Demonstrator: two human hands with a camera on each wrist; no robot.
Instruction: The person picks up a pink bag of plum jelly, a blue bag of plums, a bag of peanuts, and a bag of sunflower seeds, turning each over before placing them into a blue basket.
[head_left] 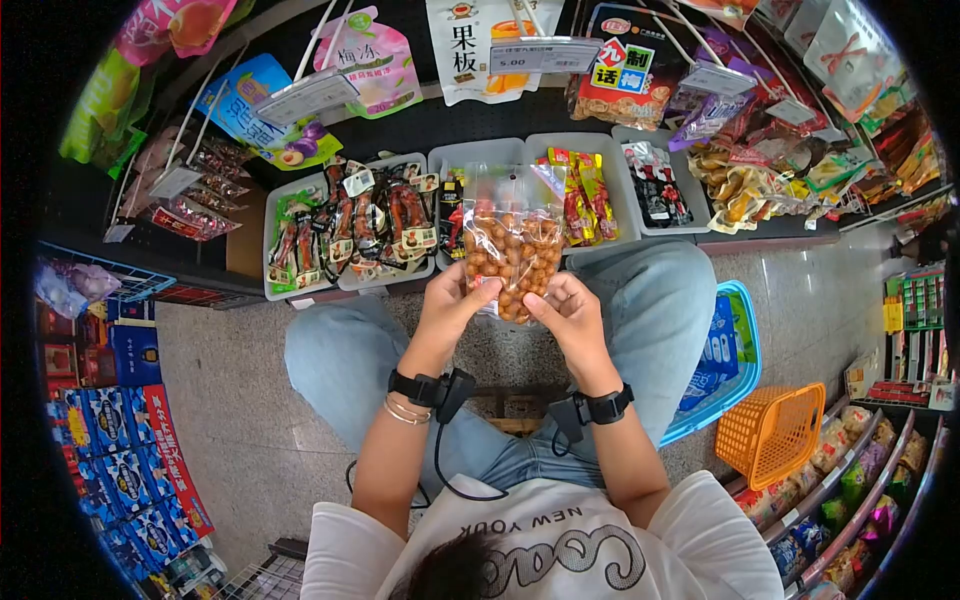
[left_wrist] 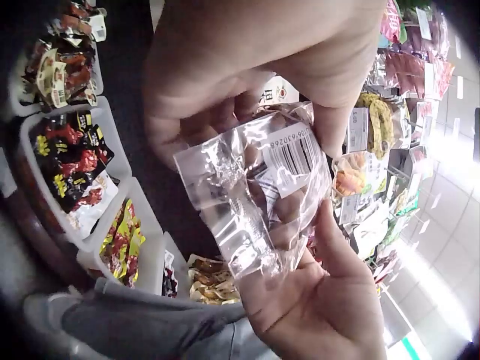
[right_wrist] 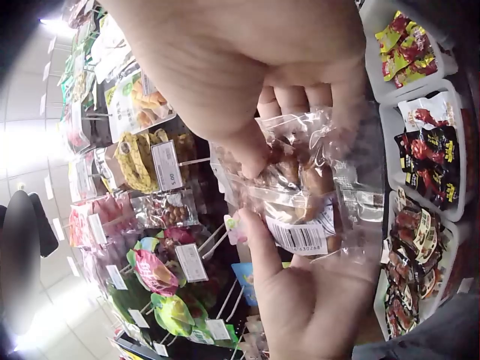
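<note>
Both hands hold a clear plastic bag (head_left: 513, 245) of round brown snack balls in front of the shelf. My left hand (head_left: 452, 305) grips its lower left side, thumb on the front; my right hand (head_left: 572, 318) pinches the lower right side the same way. In the left wrist view the bag (left_wrist: 259, 195) shows a white barcode label (left_wrist: 289, 160) near the left hand (left_wrist: 262, 60). The right wrist view has the same label (right_wrist: 300, 234) beside the right hand (right_wrist: 232, 60), with the fingers behind the bag.
Behind the bag stand white bins of small packets (head_left: 380, 215) in a row. Hanging snack bags (head_left: 622, 70) and price tags (head_left: 545, 55) sit above them. An orange basket (head_left: 770, 432) and a blue basket (head_left: 745, 370) with packages stand on the floor at right.
</note>
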